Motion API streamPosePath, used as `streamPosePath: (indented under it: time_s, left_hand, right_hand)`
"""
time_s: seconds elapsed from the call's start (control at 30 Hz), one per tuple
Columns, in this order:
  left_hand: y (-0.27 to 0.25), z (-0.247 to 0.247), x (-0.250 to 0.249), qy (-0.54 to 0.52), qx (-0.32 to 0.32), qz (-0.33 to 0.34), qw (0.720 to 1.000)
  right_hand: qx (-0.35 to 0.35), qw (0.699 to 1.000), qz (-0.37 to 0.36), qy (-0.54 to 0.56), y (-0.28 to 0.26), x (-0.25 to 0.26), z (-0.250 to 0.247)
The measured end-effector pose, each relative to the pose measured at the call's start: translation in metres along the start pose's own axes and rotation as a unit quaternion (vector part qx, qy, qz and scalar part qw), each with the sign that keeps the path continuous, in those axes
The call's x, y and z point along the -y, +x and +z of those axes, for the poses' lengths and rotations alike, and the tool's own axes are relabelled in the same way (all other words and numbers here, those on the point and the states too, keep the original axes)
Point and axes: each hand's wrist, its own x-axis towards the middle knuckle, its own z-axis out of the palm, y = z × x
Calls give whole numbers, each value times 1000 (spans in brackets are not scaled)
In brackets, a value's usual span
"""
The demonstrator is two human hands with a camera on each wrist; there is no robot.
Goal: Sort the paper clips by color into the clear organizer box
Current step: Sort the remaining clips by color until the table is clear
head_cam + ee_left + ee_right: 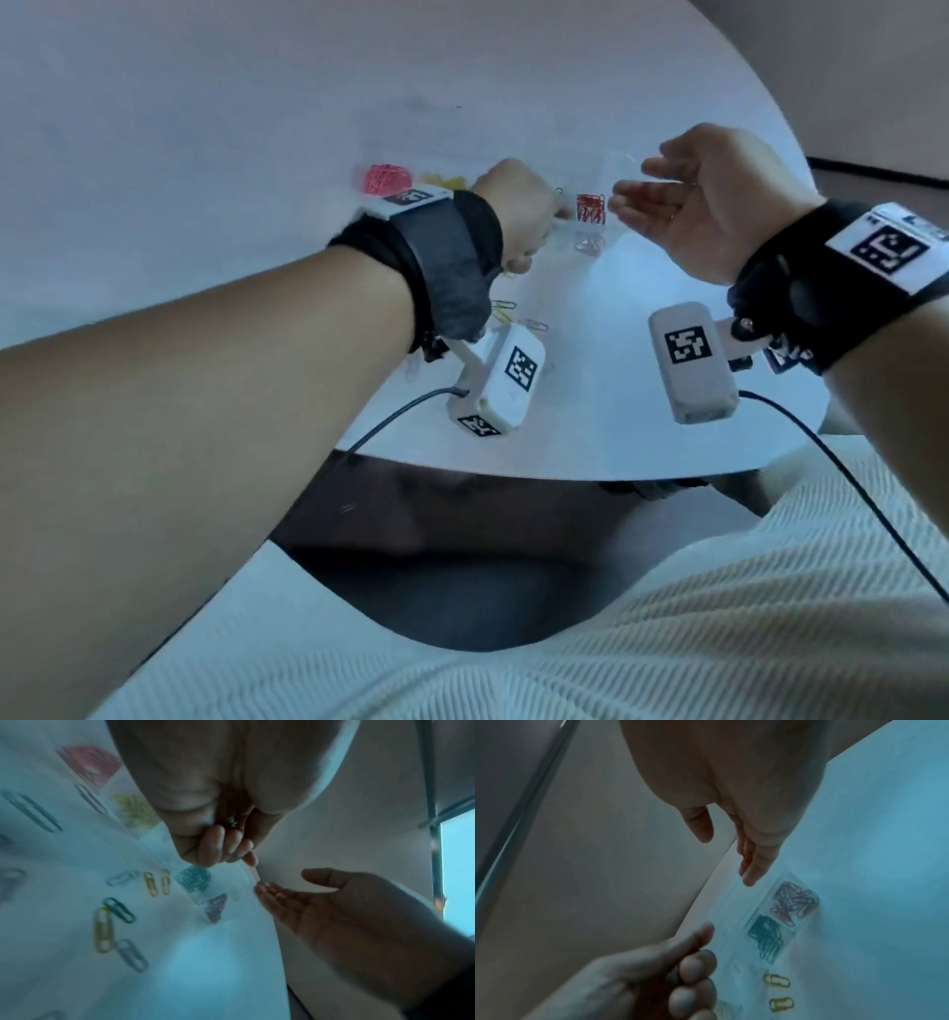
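Observation:
The clear organizer box (565, 228) lies on the white table between my hands. Its compartments hold red clips (590, 208) (794, 901) and dark green clips (766, 937) (194, 880). My left hand (544, 221) (223, 850) hovers at the box's left edge with its fingers curled. Between its thumb and forefinger it pinches something small and dark teal, apparently a paper clip (673, 977). My right hand (647, 190) (731, 850) floats just right of the box, palm open and fingers straight. A reddish clip (745, 858) seems to lie on its fingers.
A pink pile of clips (387, 177) and a yellow pile (452, 181) sit left of the box. Loose yellow, green and blue clips (150, 883) (119, 909) (33, 811) are scattered on the table nearer me. The table's curved edge (801, 169) runs close behind my right hand.

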Motion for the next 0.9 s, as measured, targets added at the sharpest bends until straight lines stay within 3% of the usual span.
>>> streamPosePath:
  time_s: [0.1, 0.3, 0.5, 0.63, 0.73, 0.8, 0.9]
  left_hand:
    - [5, 10, -21, -71, -15, -30, 997]
    - [26, 36, -49, -106, -82, 18, 991]
    - [40, 55, -37, -9, -32, 65, 997]
    - [33, 47, -24, 73, -66, 133, 986]
    - [15, 30, -18, 150, -114, 195, 962]
    - [-5, 15, -12, 202, -118, 220, 947]
    - [-42, -11, 9, 340, -83, 210, 913]
  right_hand:
    - [28, 999, 39, -21, 8, 1, -3]
    - [26, 999, 11, -24, 2, -1, -21]
    - [2, 999, -19, -28, -5, -14, -41]
    - [79, 987, -50, -127, -19, -21, -29]
    - [156, 952, -86, -250, -32, -29, -13]
    - [181, 912, -116, -350, -37, -38, -3]
    - [204, 808, -151, -532, -37, -59, 4]
